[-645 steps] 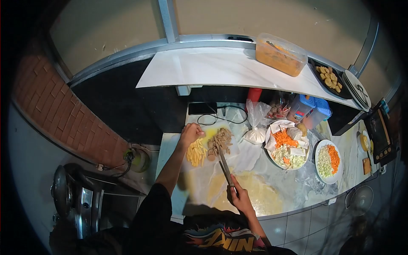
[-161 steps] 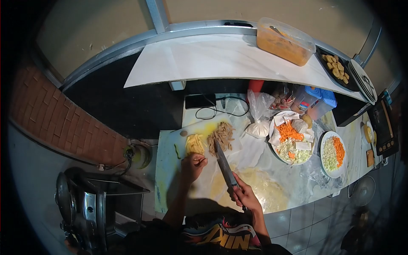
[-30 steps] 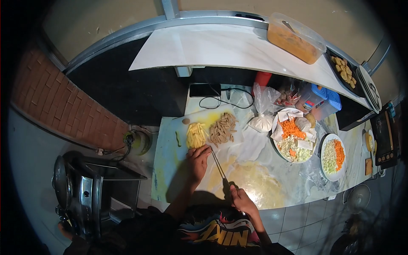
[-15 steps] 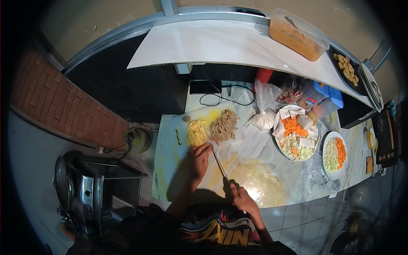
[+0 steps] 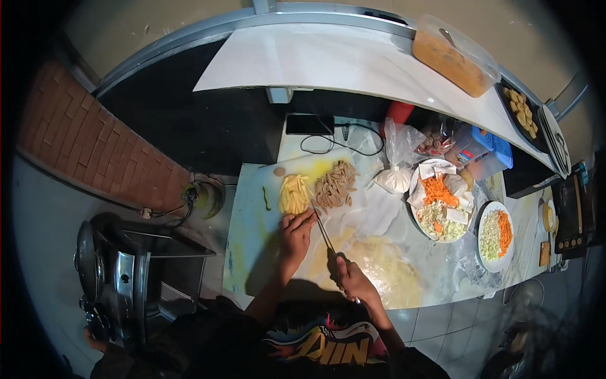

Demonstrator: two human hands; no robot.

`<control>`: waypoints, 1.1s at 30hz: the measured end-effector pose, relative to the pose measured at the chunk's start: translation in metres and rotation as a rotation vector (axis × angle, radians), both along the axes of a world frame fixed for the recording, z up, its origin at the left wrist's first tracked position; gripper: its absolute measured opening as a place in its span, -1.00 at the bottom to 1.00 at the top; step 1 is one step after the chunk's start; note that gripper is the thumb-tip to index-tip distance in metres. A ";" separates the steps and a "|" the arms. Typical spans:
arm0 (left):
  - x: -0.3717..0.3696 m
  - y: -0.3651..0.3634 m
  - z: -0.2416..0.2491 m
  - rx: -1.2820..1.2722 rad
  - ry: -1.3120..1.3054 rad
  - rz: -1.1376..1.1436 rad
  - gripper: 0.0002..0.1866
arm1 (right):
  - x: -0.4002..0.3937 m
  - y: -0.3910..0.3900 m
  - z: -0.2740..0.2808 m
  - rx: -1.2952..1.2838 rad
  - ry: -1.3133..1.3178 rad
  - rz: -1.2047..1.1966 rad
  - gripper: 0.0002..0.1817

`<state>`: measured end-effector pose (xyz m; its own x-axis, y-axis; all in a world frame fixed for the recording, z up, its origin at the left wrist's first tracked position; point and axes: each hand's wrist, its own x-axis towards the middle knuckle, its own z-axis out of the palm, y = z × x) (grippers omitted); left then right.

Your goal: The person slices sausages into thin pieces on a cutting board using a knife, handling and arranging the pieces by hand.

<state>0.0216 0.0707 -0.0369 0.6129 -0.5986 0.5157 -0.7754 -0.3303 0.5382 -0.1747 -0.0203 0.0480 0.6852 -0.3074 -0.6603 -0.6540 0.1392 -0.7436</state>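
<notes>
My left hand (image 5: 297, 235) rests on the cutting board (image 5: 273, 187) with its fingers bent together against the near end of a pile of pale yellow strips (image 5: 294, 193). Closed round a knife handle, my right hand (image 5: 355, 280) holds the knife (image 5: 326, 235) with its blade pointing away from me. The blade's tip lies close beside my left fingertips. Brownish-grey strips (image 5: 335, 186) are heaped to the right of the yellow ones. A thin green piece (image 5: 266, 198) and a small round brown piece (image 5: 279, 171) lie on the board too.
Right of the board are a bag of white powder (image 5: 394, 179), a bowl of shredded vegetables (image 5: 438, 194) and a vegetable plate (image 5: 498, 236). A phone (image 5: 309, 124) with a cable lies behind. Above, the shelf (image 5: 328, 57) holds an orange-filled tub (image 5: 456, 60). Another hand (image 5: 95, 340) shows lower left.
My right hand has pushed the knife slightly forward and left, so its tip sits farther along beside the yellow strips. My left hand stays nearly in place. The view has shifted a little.
</notes>
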 end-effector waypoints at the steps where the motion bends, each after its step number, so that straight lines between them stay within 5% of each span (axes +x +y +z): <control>1: 0.000 0.001 0.001 0.011 -0.007 0.005 -0.74 | 0.002 -0.001 0.001 0.010 -0.007 0.010 -0.23; 33: 0.001 0.002 -0.004 0.015 -0.013 0.010 -0.71 | -0.028 0.018 0.002 -0.190 -0.014 0.016 -0.17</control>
